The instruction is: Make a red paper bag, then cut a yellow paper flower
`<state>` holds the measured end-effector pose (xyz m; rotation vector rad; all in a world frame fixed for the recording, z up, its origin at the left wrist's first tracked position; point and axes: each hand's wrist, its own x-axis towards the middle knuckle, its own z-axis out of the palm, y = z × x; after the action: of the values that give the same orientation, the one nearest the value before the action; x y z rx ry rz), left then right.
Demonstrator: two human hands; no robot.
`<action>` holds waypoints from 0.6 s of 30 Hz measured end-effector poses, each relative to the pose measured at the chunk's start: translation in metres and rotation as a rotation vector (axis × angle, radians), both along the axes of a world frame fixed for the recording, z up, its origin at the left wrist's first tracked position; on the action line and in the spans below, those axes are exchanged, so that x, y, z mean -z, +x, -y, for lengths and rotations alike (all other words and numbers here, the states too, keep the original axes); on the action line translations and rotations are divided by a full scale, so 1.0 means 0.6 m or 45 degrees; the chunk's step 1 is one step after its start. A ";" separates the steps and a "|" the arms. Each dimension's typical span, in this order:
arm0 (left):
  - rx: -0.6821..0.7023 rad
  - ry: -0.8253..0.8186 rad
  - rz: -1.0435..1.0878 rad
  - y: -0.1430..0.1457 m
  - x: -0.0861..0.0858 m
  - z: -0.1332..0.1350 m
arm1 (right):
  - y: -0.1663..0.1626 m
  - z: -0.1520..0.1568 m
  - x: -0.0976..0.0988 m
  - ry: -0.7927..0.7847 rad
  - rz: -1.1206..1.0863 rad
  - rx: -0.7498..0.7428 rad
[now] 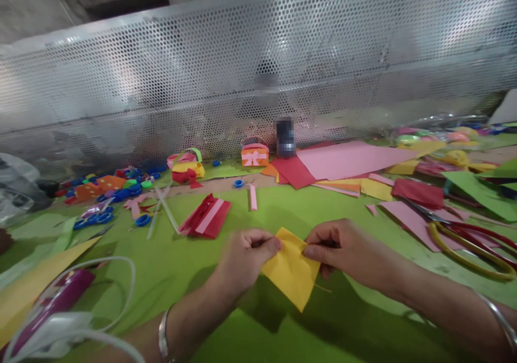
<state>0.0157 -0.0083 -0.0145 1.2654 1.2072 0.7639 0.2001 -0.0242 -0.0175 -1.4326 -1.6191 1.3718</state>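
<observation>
1. Left hand (246, 258) and right hand (343, 250), nearest the camera above the green bench (173, 266); both sets of fingers pinch the yellow paper (293, 277).
2. Yellow paper: creased, between the hands.
3. Folded red paper (220, 223): beyond the left hand.

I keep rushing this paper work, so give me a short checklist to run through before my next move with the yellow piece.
1. Left hand has a grip on the yellow paper: ok, thumb and fingers pinch its upper left side.
2. Right hand has a grip too: ok, it pinches the upper right side.
3. Creases sharp and lined up: cannot tell, the picture is too soft.
4. Large scissors away from the fingers: ok, they lie off to the right.
5. White cord free of the left forearm: cannot tell, it runs close by.
6. Surroundings tidy: not ok, loose paper and small tools are strewn about.
</observation>
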 end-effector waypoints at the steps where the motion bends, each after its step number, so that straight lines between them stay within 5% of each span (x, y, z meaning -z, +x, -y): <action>1: -0.010 -0.005 -0.003 -0.001 0.000 -0.002 | 0.002 -0.002 0.000 -0.006 0.020 0.001; 6: 0.065 0.056 0.012 -0.003 0.006 -0.006 | 0.010 -0.008 -0.001 0.053 0.085 0.039; 12: 0.238 -0.157 0.107 0.000 0.015 -0.001 | 0.008 -0.010 -0.004 0.118 0.030 0.114; 18: 0.129 -0.135 0.024 0.003 0.008 0.004 | -0.004 -0.003 0.002 0.047 0.054 -0.018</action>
<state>0.0176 -0.0110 -0.0193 1.2195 1.1447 0.6291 0.1980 -0.0225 -0.0187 -1.4404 -1.6757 1.3205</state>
